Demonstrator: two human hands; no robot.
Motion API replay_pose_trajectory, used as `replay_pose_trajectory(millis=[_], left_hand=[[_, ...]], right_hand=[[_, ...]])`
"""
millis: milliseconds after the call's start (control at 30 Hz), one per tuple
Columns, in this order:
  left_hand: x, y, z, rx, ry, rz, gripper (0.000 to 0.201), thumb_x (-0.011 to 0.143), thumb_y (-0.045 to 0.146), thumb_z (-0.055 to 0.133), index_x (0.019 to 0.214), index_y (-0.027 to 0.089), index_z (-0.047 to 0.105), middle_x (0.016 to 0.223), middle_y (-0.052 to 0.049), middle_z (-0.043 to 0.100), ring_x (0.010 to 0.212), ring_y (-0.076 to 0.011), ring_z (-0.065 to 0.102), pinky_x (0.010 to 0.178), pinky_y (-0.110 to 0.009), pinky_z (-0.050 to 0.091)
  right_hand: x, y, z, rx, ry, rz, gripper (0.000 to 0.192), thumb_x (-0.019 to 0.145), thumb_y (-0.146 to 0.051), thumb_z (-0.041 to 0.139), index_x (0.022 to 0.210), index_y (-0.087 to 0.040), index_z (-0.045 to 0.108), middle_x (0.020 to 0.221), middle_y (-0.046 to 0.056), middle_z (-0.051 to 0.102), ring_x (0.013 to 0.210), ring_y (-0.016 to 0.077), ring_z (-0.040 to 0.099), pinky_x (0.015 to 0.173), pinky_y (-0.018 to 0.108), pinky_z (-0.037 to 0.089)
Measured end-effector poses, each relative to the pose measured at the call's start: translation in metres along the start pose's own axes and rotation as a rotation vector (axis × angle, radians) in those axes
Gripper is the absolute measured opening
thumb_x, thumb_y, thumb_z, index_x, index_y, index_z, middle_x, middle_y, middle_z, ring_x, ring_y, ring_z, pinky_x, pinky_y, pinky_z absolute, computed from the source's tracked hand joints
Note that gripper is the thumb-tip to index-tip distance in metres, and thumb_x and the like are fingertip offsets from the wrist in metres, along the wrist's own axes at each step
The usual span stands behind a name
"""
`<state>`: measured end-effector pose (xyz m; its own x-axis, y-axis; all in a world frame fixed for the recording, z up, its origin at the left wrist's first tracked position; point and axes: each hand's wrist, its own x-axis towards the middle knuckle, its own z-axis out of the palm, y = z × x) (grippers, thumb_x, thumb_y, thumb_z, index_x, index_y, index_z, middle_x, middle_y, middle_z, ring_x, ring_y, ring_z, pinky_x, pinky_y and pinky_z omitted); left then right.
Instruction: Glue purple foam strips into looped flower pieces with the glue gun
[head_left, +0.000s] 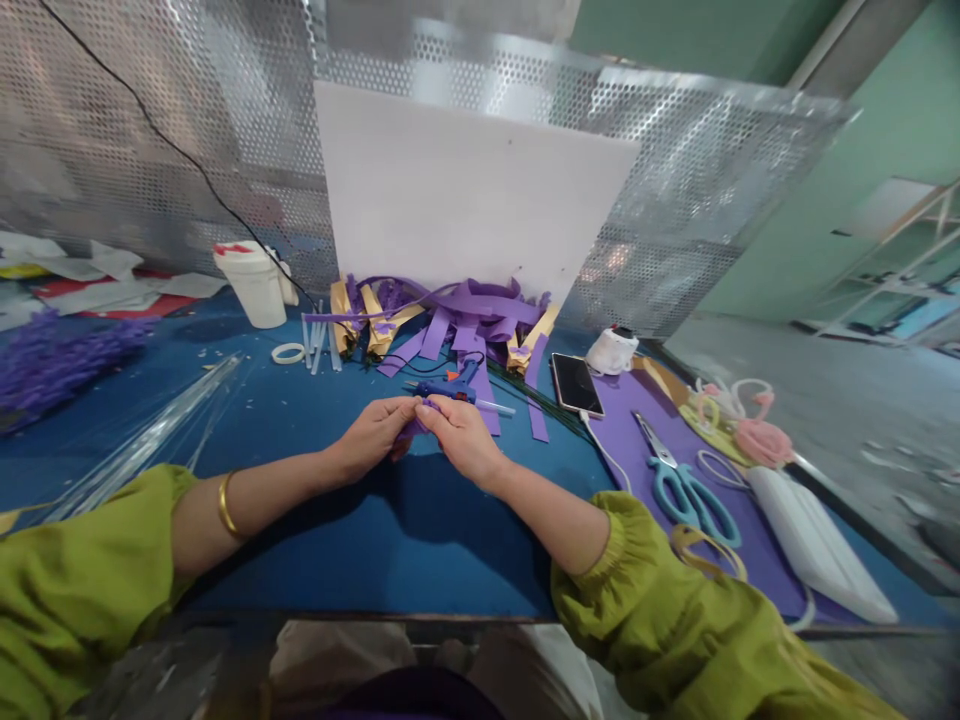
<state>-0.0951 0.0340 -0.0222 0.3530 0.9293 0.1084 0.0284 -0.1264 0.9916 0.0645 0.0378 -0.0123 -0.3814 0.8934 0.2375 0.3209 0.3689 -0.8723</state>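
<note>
My left hand [371, 435] and my right hand [465, 437] meet over the blue table [375, 540], both pinching one small purple piece [418, 420] between their fingertips. Most of the piece is hidden by the fingers. Just beyond the hands lies a blue glue gun [450, 388], with a pile of purple and tan strips [450, 320] behind it. A gold bangle sits on my left wrist, and both arms wear green sleeves.
Teal scissors [686, 490] lie on a purple sheet [637, 420] at the right, near a phone [576, 384] and a white tape roll [611, 352]. A white jar [253, 283] and glue sticks [319, 345] stand at the back left. Purple flowers [52, 362] lie far left. A white board [465, 190] leans on the perforated metal wall.
</note>
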Motion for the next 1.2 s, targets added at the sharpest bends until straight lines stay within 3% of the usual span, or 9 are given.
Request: replay_pose_trajectory(millis=[133,267,367,567,700,900,1033,1200], left_hand=[[0.0,0.001,0.001,-0.036,-0.022,-0.002,0.055,0.087,0.068,0.048,0.063,0.019,0.046,0.043,0.006,0.04,0.038,-0.0075,0.036,0.042,-0.022,0.03],[0.001,0.0,-0.002,-0.048,-0.074,0.015,0.049,0.089,0.062,0.052,0.067,0.018,0.047,0.05,0.005,0.048,0.045,-0.0088,0.05,0.049,-0.021,0.037],[0.004,-0.002,-0.005,-0.002,-0.01,0.005,0.043,0.09,0.054,0.055,0.069,0.018,0.049,0.053,0.004,0.054,0.048,-0.0089,0.052,0.048,-0.02,0.036],[0.005,-0.004,-0.008,-0.004,0.103,0.025,0.041,0.088,0.052,0.06,0.067,0.018,0.05,0.05,0.004,0.054,0.046,-0.0092,0.051,0.048,-0.021,0.037],[0.007,-0.004,-0.009,-0.102,0.205,0.009,0.039,0.084,0.048,0.064,0.064,0.018,0.049,0.046,0.005,0.05,0.042,-0.0084,0.048,0.046,-0.021,0.036],[0.014,-0.008,-0.012,-0.244,0.298,-0.047,0.039,0.08,0.04,0.067,0.058,0.019,0.044,0.042,0.007,0.044,0.037,-0.0064,0.042,0.041,-0.019,0.032],[0.015,-0.01,-0.013,-0.25,0.283,-0.061,0.038,0.079,0.038,0.068,0.058,0.019,0.044,0.042,0.007,0.045,0.037,-0.0064,0.043,0.042,-0.019,0.033],[0.013,-0.009,-0.013,-0.185,0.146,-0.101,0.035,0.082,0.043,0.065,0.063,0.017,0.05,0.047,0.004,0.053,0.041,-0.0079,0.048,0.045,-0.02,0.038]], right_hand=[[0.002,0.006,0.003,0.087,0.027,0.047,0.037,0.092,-0.048,0.05,0.066,-0.024,0.039,0.05,-0.007,0.035,0.048,0.0104,0.036,0.048,0.025,0.024],[0.01,0.014,0.0,0.143,0.007,0.106,0.033,0.093,-0.046,0.048,0.07,-0.024,0.043,0.049,-0.008,0.04,0.041,0.0092,0.041,0.045,0.024,0.033],[0.013,0.011,-0.007,0.052,-0.03,0.114,0.026,0.093,-0.038,0.05,0.072,-0.022,0.048,0.05,-0.007,0.049,0.043,0.0098,0.049,0.046,0.023,0.038],[0.011,-0.013,-0.028,-0.058,-0.029,0.189,0.011,0.091,-0.025,0.056,0.081,-0.019,0.057,0.071,-0.001,0.067,0.048,0.0094,0.062,0.044,0.021,0.043],[0.008,-0.027,-0.058,-0.039,0.051,0.251,0.008,0.089,-0.021,0.059,0.081,-0.017,0.06,0.07,0.0,0.068,0.046,0.009,0.062,0.041,0.019,0.043],[0.002,-0.033,-0.122,0.112,0.218,0.409,0.007,0.081,-0.018,0.069,0.078,-0.015,0.064,0.058,0.0,0.065,0.044,0.0095,0.06,0.039,0.018,0.045],[-0.002,-0.027,-0.165,0.227,0.406,0.439,0.008,0.077,-0.016,0.071,0.075,-0.014,0.064,0.058,0.002,0.065,0.044,0.0097,0.059,0.041,0.019,0.048],[0.002,-0.012,-0.201,0.291,0.569,0.434,0.009,0.08,-0.009,0.061,0.072,-0.013,0.061,0.057,0.003,0.062,0.045,0.01,0.058,0.045,0.023,0.051]])
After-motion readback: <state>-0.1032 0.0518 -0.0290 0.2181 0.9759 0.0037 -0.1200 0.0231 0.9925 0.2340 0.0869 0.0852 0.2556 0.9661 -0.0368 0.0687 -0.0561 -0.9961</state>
